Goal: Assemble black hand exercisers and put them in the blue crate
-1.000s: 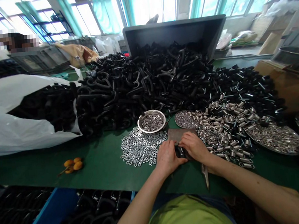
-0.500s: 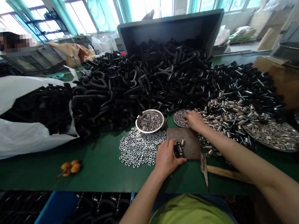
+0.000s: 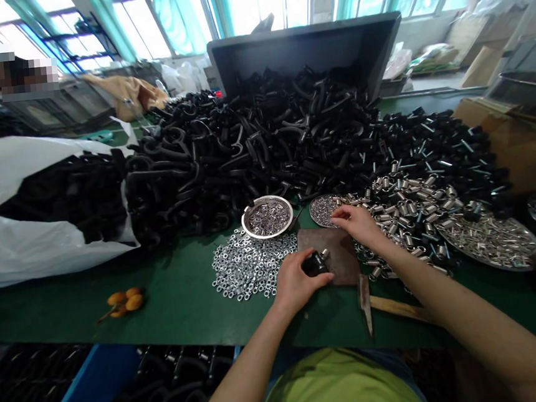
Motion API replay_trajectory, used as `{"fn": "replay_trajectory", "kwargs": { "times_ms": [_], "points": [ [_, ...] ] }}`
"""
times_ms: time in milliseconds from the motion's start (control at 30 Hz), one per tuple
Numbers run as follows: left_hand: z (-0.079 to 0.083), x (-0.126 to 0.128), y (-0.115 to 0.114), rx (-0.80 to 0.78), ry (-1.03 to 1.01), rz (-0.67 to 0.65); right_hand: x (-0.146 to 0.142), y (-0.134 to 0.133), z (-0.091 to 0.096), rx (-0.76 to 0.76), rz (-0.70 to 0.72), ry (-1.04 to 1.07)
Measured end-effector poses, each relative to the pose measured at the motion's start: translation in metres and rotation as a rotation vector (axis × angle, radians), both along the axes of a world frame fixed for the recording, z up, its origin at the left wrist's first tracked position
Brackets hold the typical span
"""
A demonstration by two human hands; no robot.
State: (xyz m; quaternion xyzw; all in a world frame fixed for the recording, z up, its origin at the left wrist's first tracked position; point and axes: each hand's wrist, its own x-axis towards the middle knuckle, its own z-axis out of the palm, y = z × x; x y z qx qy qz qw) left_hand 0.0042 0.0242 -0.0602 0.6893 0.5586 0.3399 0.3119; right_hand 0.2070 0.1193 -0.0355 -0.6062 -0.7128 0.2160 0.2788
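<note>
My left hand [image 3: 295, 285] is closed around a small black plastic part [image 3: 312, 264], thumb on the near side and fingers on the far side. A short metal spring [image 3: 325, 254] stands out at the part's right end. Under it lies a flat brownish metal plate [image 3: 342, 244]. My right hand [image 3: 358, 224] hangs at the near right edge of a shallow dish [image 3: 312, 216] of tiny metal pieces, thumb and fingertips pinched together. Whatever is between those fingertips is too small to make out. Just right of the plate's near corner rests a hammer [image 3: 365, 305] with a wooden handle.
Loose metal rings [image 3: 240, 266] spread beside a steel bowl [image 3: 246, 229] of pins. Springs [image 3: 407, 207] are heaped at right, near a tray of rivets [image 3: 497, 240]. Black plastic parts [image 3: 263, 145] pile up behind. Orange fruits [image 3: 133, 302] lie left; a blue crate [image 3: 73, 393] stands below.
My right hand has drawn back slightly from the small dish, fingertips pinched. In my left hand the black part has turned and tilted, its spring now showing less.
</note>
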Motion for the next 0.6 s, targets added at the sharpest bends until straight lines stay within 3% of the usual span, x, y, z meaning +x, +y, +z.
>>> {"fn": "replay_trajectory", "kwargs": {
  "times_ms": [100, 233, 467, 600],
  "points": [
    [0.008, -0.002, -0.005, -0.171, -0.244, 0.084, 0.000, -0.036, 0.007, -0.034, 0.034, 0.139],
    [0.017, -0.004, -0.013, -0.244, -0.395, 0.106, 0.001, -0.065, 0.008, -0.098, 0.012, 0.389],
    [0.015, -0.003, -0.020, -0.279, -0.521, 0.074, -0.006, -0.061, 0.012, -0.095, 0.026, 0.485],
    [0.022, -0.002, -0.026, -0.171, -0.339, 0.086, -0.020, -0.066, 0.027, -0.072, 0.131, 0.406]
  ]
}}
